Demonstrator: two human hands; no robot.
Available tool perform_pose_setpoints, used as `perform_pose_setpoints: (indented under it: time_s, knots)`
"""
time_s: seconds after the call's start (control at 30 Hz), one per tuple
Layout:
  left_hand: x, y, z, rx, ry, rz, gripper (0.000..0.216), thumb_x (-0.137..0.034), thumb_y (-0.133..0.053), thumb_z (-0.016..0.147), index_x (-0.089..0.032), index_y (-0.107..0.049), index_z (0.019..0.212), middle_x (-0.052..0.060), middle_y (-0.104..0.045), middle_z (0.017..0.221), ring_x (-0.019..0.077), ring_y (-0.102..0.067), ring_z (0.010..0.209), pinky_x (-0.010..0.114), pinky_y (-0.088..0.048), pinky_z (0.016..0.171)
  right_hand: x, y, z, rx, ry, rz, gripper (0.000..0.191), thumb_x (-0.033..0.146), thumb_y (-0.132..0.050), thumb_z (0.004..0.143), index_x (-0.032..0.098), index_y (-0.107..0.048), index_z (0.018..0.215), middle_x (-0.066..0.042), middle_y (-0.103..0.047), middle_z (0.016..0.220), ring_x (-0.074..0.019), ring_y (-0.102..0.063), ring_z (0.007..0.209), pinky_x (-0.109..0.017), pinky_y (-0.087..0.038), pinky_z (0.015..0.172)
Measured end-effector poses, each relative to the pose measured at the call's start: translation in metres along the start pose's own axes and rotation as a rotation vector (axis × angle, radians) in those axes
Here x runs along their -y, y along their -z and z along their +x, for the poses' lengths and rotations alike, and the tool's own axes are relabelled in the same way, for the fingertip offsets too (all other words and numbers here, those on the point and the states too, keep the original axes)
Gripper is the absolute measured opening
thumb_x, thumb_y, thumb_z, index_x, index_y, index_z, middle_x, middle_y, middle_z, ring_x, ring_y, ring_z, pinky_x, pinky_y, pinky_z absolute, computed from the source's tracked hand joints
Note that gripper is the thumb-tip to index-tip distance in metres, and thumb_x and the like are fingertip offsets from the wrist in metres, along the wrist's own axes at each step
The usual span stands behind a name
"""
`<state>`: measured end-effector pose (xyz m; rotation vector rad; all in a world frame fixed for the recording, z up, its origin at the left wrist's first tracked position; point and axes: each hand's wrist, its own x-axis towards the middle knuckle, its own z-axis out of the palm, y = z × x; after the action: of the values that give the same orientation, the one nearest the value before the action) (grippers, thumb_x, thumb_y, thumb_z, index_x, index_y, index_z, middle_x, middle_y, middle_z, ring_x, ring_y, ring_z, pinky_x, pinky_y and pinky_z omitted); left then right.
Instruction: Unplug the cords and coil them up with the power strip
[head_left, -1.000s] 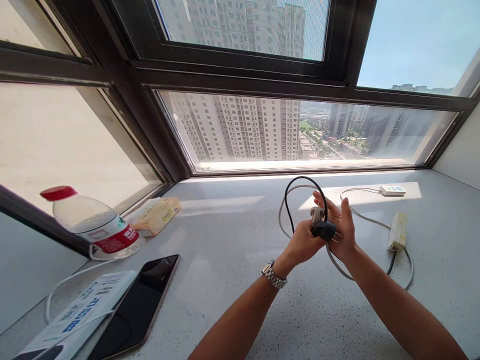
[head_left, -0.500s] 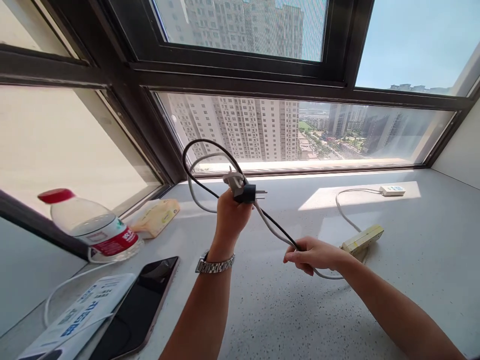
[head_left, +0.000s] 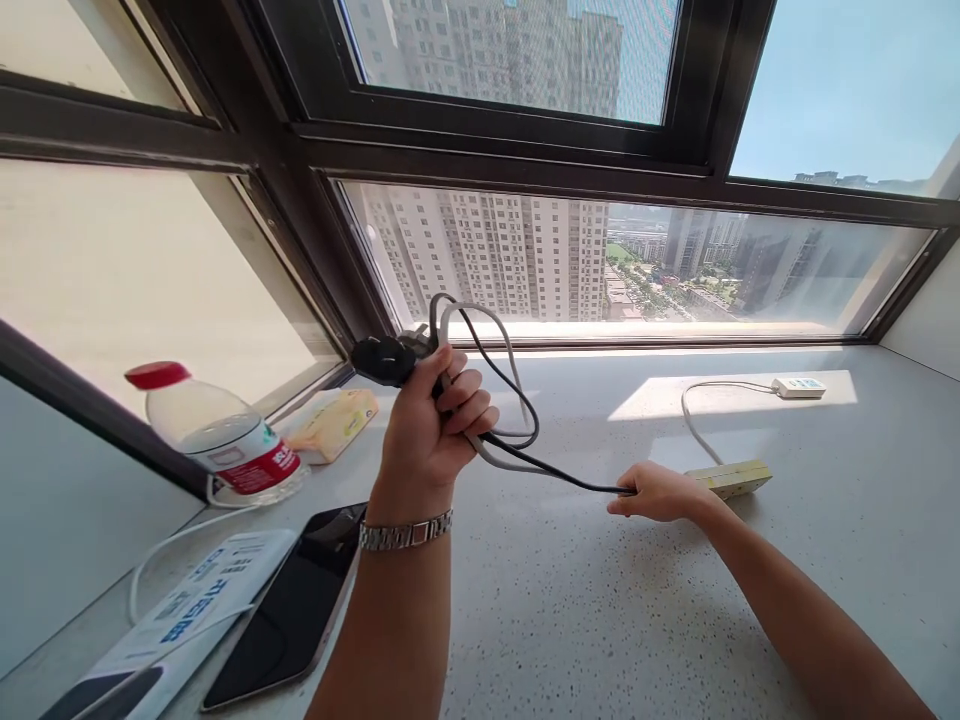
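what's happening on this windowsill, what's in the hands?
A person's left hand is raised, gripping looped black and grey cables with a black plug sticking out. The right hand pinches the cables lower down, beside a beige power strip lying on the speckled sill.

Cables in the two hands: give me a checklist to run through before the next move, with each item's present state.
1. Left hand closed firmly round the looped cables: ok.
2. Black plug held clear of the countertop: ok.
3. Right hand gripping the black cable's far end: ok.
4. Cable between the hands free of snags: ok, it runs straight.
5. Power strip unplugged from every cable: cannot tell, the right hand hides its near end.
6. Water bottle and phone apart from the cables: ok.
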<state>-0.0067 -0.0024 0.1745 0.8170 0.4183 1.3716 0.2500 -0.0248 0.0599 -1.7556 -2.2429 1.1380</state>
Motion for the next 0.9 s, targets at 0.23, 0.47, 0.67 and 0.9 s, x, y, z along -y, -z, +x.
perform_pose_setpoints:
  time_s: [0.23, 0.47, 0.67, 0.9]
  knots:
    - [-0.001, -0.007, -0.008, 0.084, 0.040, 0.036, 0.039, -0.031, -0.051, 0.090, -0.018, -0.037, 0.057, -0.010, -0.016, 0.044, 0.0029, -0.011, 0.030, 0.017, -0.019, 0.034, -0.012, 0.015, -0.005, 0.177, 0.244, 0.178, 0.043, 0.057, -0.058, 0.081, 0.016, -0.054, 0.070, 0.005, -0.039, 0.059, -0.0077, -0.036, 0.053, -0.022, -0.026, 0.050]
    - [0.002, -0.006, -0.008, 0.108, -0.130, -0.043, 0.037, -0.030, -0.044, 0.093, -0.018, -0.040, 0.058, -0.010, -0.014, 0.043, 0.0037, -0.009, 0.030, 0.017, -0.021, 0.034, -0.023, 0.027, -0.012, 0.206, 0.388, 0.582, 0.042, 0.054, -0.065, 0.079, 0.013, -0.060, 0.084, 0.007, -0.037, 0.059, -0.0058, -0.027, 0.049, -0.022, -0.023, 0.047]
    - [0.002, 0.002, -0.005, 0.086, -0.221, -0.077, 0.040, -0.034, -0.035, 0.097, -0.020, -0.047, 0.061, -0.009, -0.010, 0.042, 0.0059, -0.006, 0.031, 0.018, -0.022, 0.036, -0.021, 0.023, -0.007, 0.045, 0.310, 0.643, 0.050, 0.064, -0.060, 0.079, 0.014, -0.057, 0.078, 0.008, -0.031, 0.056, -0.0054, -0.019, 0.048, -0.022, -0.015, 0.044]
    - [0.013, -0.002, -0.002, 0.099, -0.165, 0.008, 0.040, -0.037, -0.043, 0.094, -0.019, -0.044, 0.058, -0.008, -0.014, 0.042, 0.0061, -0.012, 0.033, 0.018, -0.024, 0.037, -0.045, 0.019, 0.015, -0.116, 0.190, 0.513, 0.054, 0.069, -0.059, 0.075, 0.015, -0.056, 0.072, 0.008, -0.033, 0.055, -0.0047, -0.023, 0.045, -0.021, -0.017, 0.043]
